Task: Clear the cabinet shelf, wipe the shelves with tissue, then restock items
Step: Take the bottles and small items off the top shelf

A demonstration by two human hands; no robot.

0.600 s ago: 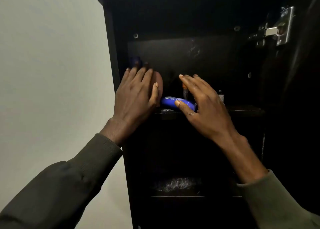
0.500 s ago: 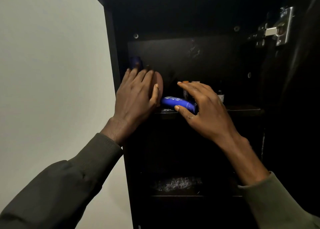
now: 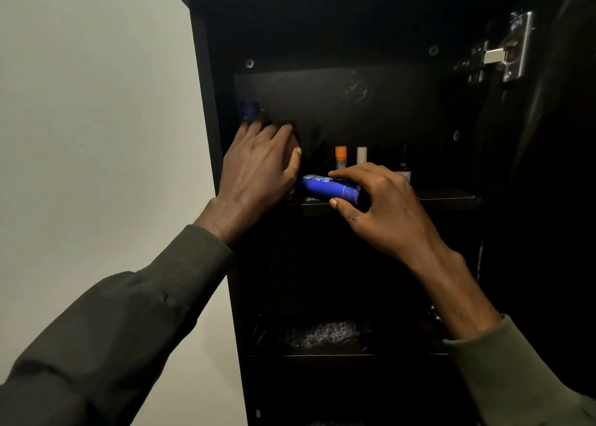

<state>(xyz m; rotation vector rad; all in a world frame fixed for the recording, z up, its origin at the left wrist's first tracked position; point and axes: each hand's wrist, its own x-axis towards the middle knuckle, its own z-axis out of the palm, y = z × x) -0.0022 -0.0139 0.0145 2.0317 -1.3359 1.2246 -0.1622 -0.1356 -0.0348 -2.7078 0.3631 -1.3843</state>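
- Blue can (image 3: 330, 189), head view: it is being seen lying on its side at the front edge of the upper shelf (image 3: 445, 197), its long axis running left to right along that edge, the cap end seemingly turned toward the right.
- It is being pinched by the right hand (image 3: 383, 211): forefinger laid over the top, thumb tucked under the near side, the other fingers curled loosely. This is clearly the nearer hand, being right on the can.
- The left hand (image 3: 258, 171) is being held just beside the can's left end, fingers nearly flat and wrapped over a rounded pinkish object (image 3: 293, 154) that is mostly hidden; whether that thing is truly being gripped or only steadied cannot be told.
- A lift toward the viewer is being judged the likely clearing move, since nothing is standing between can and shelf edge.
- Behind the can, an orange-capped tube (image 3: 340, 156), a white tube (image 3: 361, 155) and a small dark bottle (image 3: 403, 169) are being left upright, near the back.
- A dark blue cap (image 3: 249, 109) is being glimpsed above the left fingers, in the back left corner.
- The cabinet (image 3: 206, 103) is dark and dim, its door swung open on a metal hinge (image 3: 503, 51) at the right.
- On the lower shelf, something crinkly and shiny (image 3: 322, 333) is being made out only faintly.
- A plain pale wall (image 3: 96, 103) is filling the left side.
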